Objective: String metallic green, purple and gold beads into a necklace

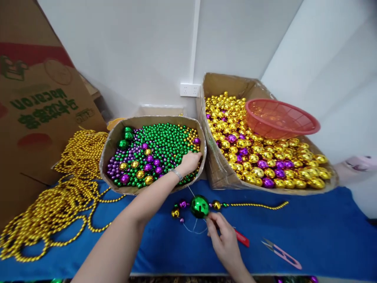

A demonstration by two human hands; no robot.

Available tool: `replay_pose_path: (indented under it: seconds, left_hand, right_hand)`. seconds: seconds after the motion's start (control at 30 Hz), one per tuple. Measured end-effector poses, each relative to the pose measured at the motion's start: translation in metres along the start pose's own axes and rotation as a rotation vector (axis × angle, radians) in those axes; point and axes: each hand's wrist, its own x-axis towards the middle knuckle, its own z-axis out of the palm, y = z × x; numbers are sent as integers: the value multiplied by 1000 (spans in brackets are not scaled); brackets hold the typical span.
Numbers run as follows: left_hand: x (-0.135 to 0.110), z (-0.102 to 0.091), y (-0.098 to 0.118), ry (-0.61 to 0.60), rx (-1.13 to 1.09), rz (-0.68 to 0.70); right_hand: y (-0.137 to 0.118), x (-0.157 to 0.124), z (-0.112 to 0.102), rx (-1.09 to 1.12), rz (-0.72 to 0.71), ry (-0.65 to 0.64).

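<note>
My left hand (191, 162) reaches into a cardboard box of small beads (103, 165), at its right side among gold and green beads. Its fingers are bent together; what they hold, if anything, is hidden. On the blue cloth, my right hand (222, 236) pinches the clear string at the lower edge of a large green ball bead (199, 206). Purple and gold beads (183, 204) sit on the string to the left of the ball. A gold bead (216, 204) and a thin gold bead chain (259, 205) extend to the right.
A bigger box of gold and purple beads (218, 161) stands at right, with a red plastic basket (282, 118) on top. Pink thread snips (282, 253) and a red tag (242, 238) lie on the blue cloth (318, 224). Gold bead strands (59, 212) pile at left beside a tall carton (44, 98).
</note>
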Motion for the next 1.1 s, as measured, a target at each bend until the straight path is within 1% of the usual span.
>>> replay_pose_path:
  seconds: [0.07,0.13,0.2,0.23,0.27,0.3,0.37,0.43,0.47,0.53,0.63,0.83,0.9,0.97,1.03,1.1]
  left_hand:
    - [5,3,3,13,-14,-8]
    - [2,-2,4,33,-52,-12]
    - [-10,-12,3,48,-93,-15]
    - [-19,-19,2,51,-138,-22]
    - [-31,-25,1,49,-227,-38]
    - [-45,-31,0,42,-351,-61]
    - [-74,-42,-4,13,-845,-174]
    - [-100,-49,-6,-25,-1230,-285]
    - [-111,-52,-6,-34,-1340,-324]
    - [-128,-54,-6,-30,-1447,-374]
    - [-140,-53,-5,-13,-1475,-399]
    - [-150,-54,-8,-18,-1419,-371]
    - [-152,-58,-10,-18,-1328,-338]
    - [-156,-62,-10,-15,-1152,-282]
    - [-161,-62,-9,-44,-963,-235]
    - [-168,-57,-8,-93,-865,-227]
  right_hand:
    - [2,-1,-2,-8,12,9]
    - [4,-1,-3,-12,24,18]
    - [5,0,-5,-11,34,30]
    - [6,0,-6,-9,37,39]
    - [5,1,-7,-7,38,48]
    - [5,3,-7,-4,39,53]
    - [3,5,-8,-2,27,57]
    - [-1,8,-8,-4,0,58]
    - [-3,9,-8,-8,-20,59]
    - [-6,10,-6,-19,-62,60]
    - [-9,12,-4,-35,-99,53]
    - [-9,11,-5,-87,-131,18]
    - [-7,9,-6,-138,-166,26]
    - [-3,6,-6,-225,-203,40]
    - [1,3,-4,-286,-222,43]
    - [4,0,3,-237,-192,20]
